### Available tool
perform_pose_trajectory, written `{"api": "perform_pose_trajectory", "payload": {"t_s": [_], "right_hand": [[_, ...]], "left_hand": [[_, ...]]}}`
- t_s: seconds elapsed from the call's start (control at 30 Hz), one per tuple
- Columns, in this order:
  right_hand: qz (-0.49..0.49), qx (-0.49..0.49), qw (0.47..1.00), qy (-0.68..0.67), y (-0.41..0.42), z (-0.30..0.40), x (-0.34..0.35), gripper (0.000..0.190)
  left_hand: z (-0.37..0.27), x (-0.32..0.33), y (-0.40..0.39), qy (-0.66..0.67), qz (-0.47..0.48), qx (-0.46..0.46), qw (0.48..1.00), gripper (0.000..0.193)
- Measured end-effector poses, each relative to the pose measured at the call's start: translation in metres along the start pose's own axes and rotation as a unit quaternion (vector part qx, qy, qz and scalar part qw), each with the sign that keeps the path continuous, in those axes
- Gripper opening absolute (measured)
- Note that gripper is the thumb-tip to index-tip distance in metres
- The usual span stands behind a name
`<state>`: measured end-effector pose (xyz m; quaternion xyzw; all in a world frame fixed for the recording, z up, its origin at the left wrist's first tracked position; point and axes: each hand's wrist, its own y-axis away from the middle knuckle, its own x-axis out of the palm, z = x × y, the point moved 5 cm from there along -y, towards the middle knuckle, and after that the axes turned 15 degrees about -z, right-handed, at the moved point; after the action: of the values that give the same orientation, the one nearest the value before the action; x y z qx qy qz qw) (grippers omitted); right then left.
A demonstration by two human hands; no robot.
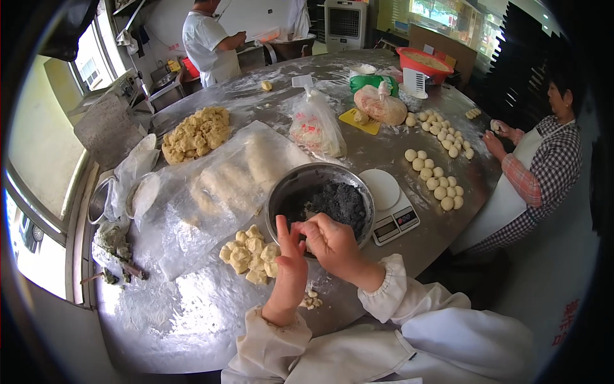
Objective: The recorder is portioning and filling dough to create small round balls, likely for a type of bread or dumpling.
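My left hand (289, 261) and my right hand (333, 242) meet above the near rim of a steel mixing bowl (272, 192). Inside the bowl lies a dark, crumbly filling (343, 204). Some fingers of my left hand point upward. Those of my right hand are curled, with the tips at the left fingers. Whatever may be between them is hidden. Just left of my left hand sits a cluster of pale dough pieces (252, 252). Small dough scraps (312, 300) lie close to my left wrist. A white digital kitchen scale (395, 216) stands right of the bowl.
Plastic sheeting (192, 235) covers dough rolls at left, beside a dough mound (196, 134). Rows of dough balls (434, 180) lie at right, near a co-worker (537, 163) handling dough. Bagged food (316, 129) and a red basin (424, 65) stand farther back. Another person (208, 45) stands beyond.
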<state>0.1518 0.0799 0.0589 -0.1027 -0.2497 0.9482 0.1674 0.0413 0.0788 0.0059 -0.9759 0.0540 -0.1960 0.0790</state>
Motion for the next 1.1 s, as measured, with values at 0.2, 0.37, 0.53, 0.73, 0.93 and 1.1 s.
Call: {"api": "perform_pose_trajectory", "payload": {"t_s": [0.2,0.37,0.53,0.73,0.93,1.1], "right_hand": [[0.088,-0.125,0.979,0.132,0.016,0.001,-0.002,0.065],[0.170,0.037,0.966,0.189,0.006,-0.022,-0.008,0.078],[0.188,-0.012,0.973,0.130,0.048,0.006,-0.011,0.084],[0.091,0.132,0.982,0.101,0.040,-0.012,-0.015,0.083],[0.199,0.069,0.972,-0.101,0.091,0.045,-0.001,0.062],[0.122,-0.171,0.977,0.041,0.107,0.042,-0.004,0.028]], "left_hand": [[-0.027,0.022,0.022,0.051,0.103,-0.070,0.991,0.119],[-0.036,0.045,0.053,-0.276,0.152,0.136,0.939,0.099],[-0.019,0.046,0.067,-0.294,0.204,0.126,0.925,0.082],[-0.044,0.062,0.090,-0.340,0.109,0.111,0.928,0.071],[-0.045,0.003,0.090,-0.392,-0.039,0.084,0.915,0.036],[-0.039,-0.032,0.105,-0.463,-0.063,0.146,0.872,0.023]]}}
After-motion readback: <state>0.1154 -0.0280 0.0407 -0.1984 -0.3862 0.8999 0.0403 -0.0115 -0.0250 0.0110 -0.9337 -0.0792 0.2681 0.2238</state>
